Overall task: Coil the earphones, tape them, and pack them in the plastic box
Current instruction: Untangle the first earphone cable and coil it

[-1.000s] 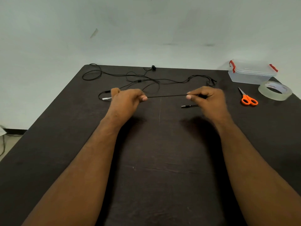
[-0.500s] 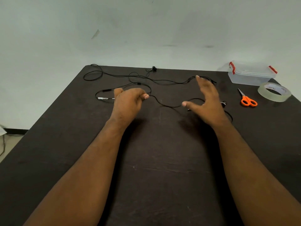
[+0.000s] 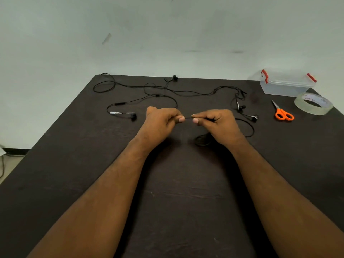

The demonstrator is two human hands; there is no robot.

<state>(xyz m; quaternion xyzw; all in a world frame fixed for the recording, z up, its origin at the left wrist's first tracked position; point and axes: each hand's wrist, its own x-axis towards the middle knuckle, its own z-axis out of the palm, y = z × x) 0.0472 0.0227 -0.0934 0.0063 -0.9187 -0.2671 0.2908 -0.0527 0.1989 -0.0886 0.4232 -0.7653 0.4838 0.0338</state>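
A: Hands first, what've we got?
B: Left hand (image 3: 161,121) & right hand (image 3: 216,122) are close together mid-table, knuckles up. Each pinches the black earphone cable (image 3: 188,118) btwn thumb & fingers; a short bit of it runs taut across the small gap.

A: Anything under them?
B: Small dark loop (image 3: 202,140) on the table (image 3: 186,202) just below the right wrist. Looks like more cable, but can't tell how many turns. Another strand (image 3: 249,127) curves out from behind the right hand & bends back toward it.

A: Rest of the cords?
B: Spread loose over the far half. Left of the hands: an earbud (image 3: 133,117) w/ a pale, shiny stretch on its cord. Right: two more earbuds (image 3: 248,111), near each other. Farther back the cords cross & tangle, w/ a round loop (image 3: 103,86) at the far left corner & one bud (image 3: 174,78) at the back edge.

A: Tools?
B: All on the right side. Orange-handled scissors (image 3: 282,113), blades pointing away. Clear tape roll (image 3: 313,103) lying flat just beyond. Plastic box (image 3: 285,83) at the far right corner, lid on, red clips at both ends.
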